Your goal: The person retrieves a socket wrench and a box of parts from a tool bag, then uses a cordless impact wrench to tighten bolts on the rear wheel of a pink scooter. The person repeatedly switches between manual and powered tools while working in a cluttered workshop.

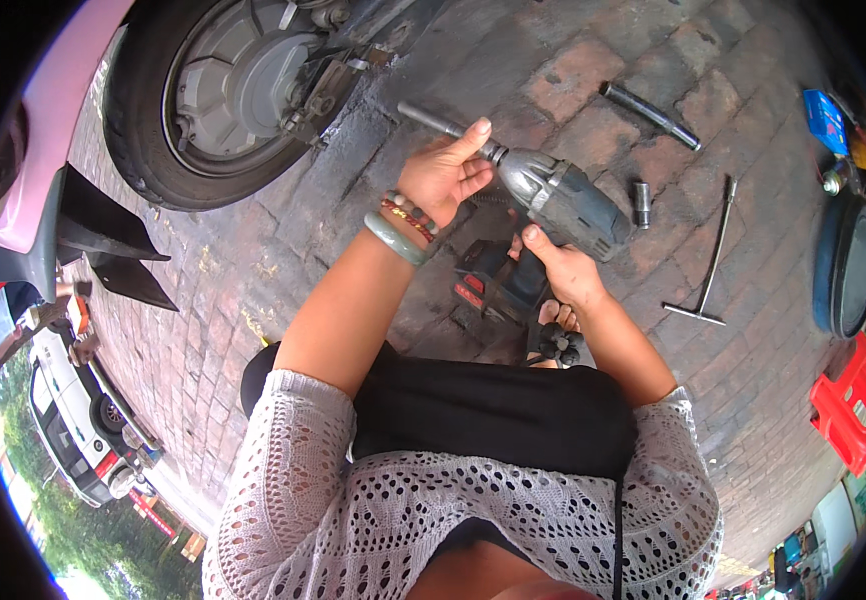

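Observation:
A grey and black cordless impact wrench (578, 212) hangs in front of me, nose pointing up and to the left. My right hand (568, 272) is closed around its handle, thumb near the motor housing. Below the handle shows the red and black battery (478, 285). A long metal socket (428, 118) sticks out from the nose. My left hand (445, 178), with bracelets at the wrist, is closed around the socket near the nose, thumb on top. Beyond the socket's tip stands a scooter wheel (138, 160) with a grey hub.
On the brick paving (553, 80) lie a dark metal tube (653, 116), a short socket (642, 204) and a T-handle wrench (718, 262). A blue-rimmed basin (833, 265) and a red plastic stool (856, 405) are at right. Black mudguard flaps (113, 235) jut out at left.

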Available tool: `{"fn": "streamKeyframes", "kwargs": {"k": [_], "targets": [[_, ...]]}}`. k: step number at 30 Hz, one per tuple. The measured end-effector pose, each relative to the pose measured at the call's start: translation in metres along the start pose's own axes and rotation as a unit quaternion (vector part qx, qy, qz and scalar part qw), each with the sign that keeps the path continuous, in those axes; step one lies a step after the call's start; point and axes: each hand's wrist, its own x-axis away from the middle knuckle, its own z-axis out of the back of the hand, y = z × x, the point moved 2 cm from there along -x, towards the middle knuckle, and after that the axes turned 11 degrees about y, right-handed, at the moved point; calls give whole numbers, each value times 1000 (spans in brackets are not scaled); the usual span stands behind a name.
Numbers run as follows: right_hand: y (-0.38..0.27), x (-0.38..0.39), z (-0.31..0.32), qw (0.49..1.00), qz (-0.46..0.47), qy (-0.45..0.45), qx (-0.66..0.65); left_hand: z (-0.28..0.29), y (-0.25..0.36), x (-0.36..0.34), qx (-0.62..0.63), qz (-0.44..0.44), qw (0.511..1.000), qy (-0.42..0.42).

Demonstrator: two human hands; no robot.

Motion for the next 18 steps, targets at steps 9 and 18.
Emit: {"fn": "streamKeyframes", "kwargs": {"k": [9,18], "targets": [[7,-29,-36,994,-67,-18,-81,14,10,-19,-34,-93,994,41],[0,-71,-67,967,-178,-67,-171,16,53,-47,-52,-147,987,34]]}}
